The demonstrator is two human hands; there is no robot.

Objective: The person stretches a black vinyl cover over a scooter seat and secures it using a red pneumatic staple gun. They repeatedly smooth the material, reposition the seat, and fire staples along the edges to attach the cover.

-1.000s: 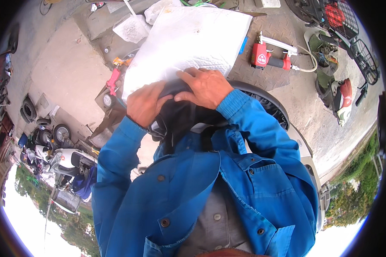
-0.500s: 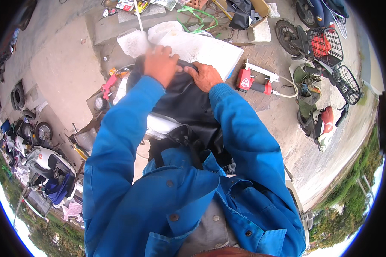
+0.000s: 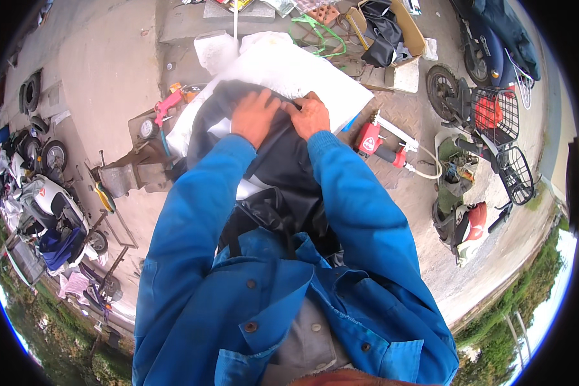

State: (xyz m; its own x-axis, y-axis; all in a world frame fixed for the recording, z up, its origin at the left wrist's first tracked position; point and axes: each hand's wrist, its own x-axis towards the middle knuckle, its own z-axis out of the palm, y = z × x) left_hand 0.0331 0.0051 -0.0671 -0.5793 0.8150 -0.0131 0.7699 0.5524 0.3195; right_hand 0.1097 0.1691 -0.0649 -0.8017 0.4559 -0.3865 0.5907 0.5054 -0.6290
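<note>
A sheet of black leather-like cover material [image 3: 289, 164] lies bunched across my lap, with white showing through a gap in it. My left hand [image 3: 254, 118] presses down over its far part, fingers bent into the material. Close beside it, my right hand [image 3: 309, 116] pinches a fold of the same cover, its thumb toward the left hand. The two thumbs nearly meet over the fold. Beneath and beyond the cover spreads a white sheet [image 3: 296, 67]. To the right of my right hand lies a red air staple gun [image 3: 370, 138] with a pale hose.
A pink air tool with a gauge [image 3: 168, 103] is at the left. Far right of centre stands a cardboard box [image 3: 410, 29] holding black material, near a green wire frame [image 3: 318, 32]. Scooters stand on both sides; a black basket [image 3: 494, 114] belongs to one at right.
The view has shifted, so surroundings sit lower. My left hand has flattened somewhat over the cover, and more of the cover now spreads out to its left.
</note>
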